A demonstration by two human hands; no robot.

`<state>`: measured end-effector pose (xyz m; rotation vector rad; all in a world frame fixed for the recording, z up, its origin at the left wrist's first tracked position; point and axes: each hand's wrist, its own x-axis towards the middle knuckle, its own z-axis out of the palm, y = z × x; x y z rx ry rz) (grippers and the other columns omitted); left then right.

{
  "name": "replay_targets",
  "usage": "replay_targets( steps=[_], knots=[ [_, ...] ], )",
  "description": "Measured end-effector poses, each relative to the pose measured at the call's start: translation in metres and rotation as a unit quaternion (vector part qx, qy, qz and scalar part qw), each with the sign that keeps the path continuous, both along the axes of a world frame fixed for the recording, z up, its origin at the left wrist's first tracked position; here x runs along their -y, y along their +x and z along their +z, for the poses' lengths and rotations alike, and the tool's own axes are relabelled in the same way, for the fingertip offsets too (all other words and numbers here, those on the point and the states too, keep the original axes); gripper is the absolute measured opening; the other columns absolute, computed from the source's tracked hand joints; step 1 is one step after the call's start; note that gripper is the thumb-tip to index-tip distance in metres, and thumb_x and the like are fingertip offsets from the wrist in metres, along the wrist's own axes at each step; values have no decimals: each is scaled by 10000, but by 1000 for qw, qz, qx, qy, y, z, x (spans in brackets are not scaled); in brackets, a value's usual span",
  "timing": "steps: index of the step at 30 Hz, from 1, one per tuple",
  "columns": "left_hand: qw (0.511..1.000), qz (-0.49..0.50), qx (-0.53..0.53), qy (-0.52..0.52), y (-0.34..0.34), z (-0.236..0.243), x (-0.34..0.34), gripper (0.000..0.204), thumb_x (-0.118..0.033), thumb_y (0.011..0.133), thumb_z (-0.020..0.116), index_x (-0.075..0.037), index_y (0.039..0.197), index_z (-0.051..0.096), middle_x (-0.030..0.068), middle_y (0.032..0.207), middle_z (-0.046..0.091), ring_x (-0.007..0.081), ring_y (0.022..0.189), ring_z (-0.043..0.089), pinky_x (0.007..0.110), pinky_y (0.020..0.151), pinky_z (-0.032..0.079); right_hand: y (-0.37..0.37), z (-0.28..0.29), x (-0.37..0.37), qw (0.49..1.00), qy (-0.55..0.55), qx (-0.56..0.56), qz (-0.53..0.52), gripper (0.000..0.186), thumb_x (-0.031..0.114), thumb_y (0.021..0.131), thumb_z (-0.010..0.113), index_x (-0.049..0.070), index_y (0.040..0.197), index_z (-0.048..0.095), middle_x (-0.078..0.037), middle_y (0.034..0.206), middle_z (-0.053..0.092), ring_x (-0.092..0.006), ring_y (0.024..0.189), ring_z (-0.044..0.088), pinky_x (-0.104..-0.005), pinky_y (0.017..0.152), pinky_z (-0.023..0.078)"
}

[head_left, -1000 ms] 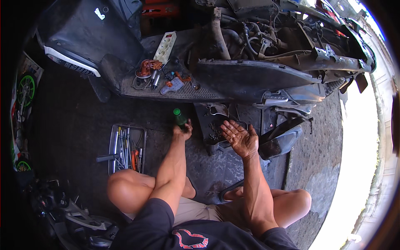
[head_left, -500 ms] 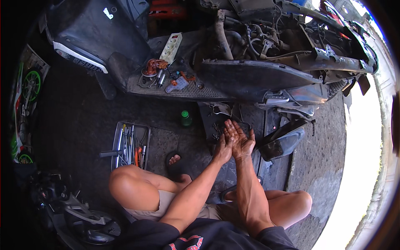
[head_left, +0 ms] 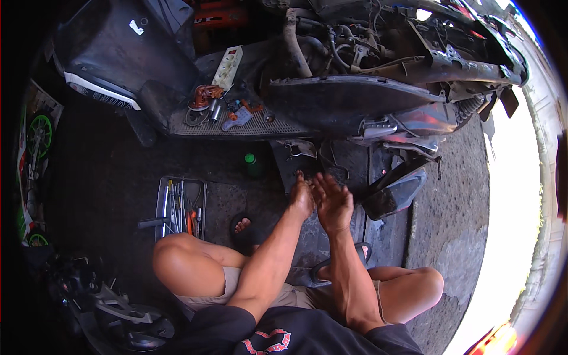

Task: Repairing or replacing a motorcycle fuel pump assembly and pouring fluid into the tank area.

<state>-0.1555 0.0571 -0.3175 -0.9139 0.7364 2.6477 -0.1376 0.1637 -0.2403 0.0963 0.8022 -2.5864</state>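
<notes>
My left hand (head_left: 303,199) and my right hand (head_left: 335,206) are held up close together, palms turned toward each other. Dark grime marks the skin. The right fingers are stretched and spread, slightly blurred, with nothing in them. Seen edge-on, the left hand has its fingers pointing forward, and it appears to hold nothing. Beyond the fingertips lies a dark mat (head_left: 283,163) with small metal parts and a bent metal piece (head_left: 300,148). A scooter (head_left: 355,106) with its rear bodywork stripped off stands across from me, its engine and frame exposed.
A tray (head_left: 158,201) of screwdrivers and other hand tools lies left of my foot, near a green-capped bottle (head_left: 251,164). A power strip (head_left: 228,68) and loose parts rest on the scooter's footboard (head_left: 248,125). A dark plastic cover (head_left: 395,198) lies to the right.
My hands have come apart from touching each other. My right palm has turned inward from facing up. The view has shifted slightly, and something red shows at the lower right.
</notes>
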Motion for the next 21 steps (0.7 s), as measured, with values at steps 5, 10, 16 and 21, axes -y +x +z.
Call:
replay_targets(
  steps=[5,10,16,21],
  knots=[
    [990,26,-67,122,11,47,-25,968,-794,876,228,-10,1424,373,186,1474,401,313,1327,433,431,1138,293,-21,-15,-9,721,624,-302,33,627,445,1006,293,12,1458,339,-206,1507,349,-374,1441,235,-523,1172,107],
    [921,-7,-229,313,24,85,-15,1036,-764,874,302,85,1465,247,263,1529,272,351,1449,228,441,1195,156,-81,-23,-63,779,601,-165,78,602,467,1029,297,1,1355,494,-197,1403,490,-320,1340,414,-408,1137,258],
    [922,47,-222,314,16,76,-6,890,-668,937,269,85,1391,403,248,1471,393,357,1395,351,447,1185,217,-41,-25,-29,969,229,64,-64,566,469,1031,343,-15,1238,551,-111,1272,578,-231,1196,536,-359,1047,373],
    [993,1,-83,-80,3,26,-44,619,-516,984,444,17,1280,549,123,1284,593,220,1254,520,355,1100,354,-33,-41,-56,964,261,-39,-13,509,443,1020,400,-6,1199,559,-104,1171,626,-239,1049,608,-373,930,459]
  ],
)
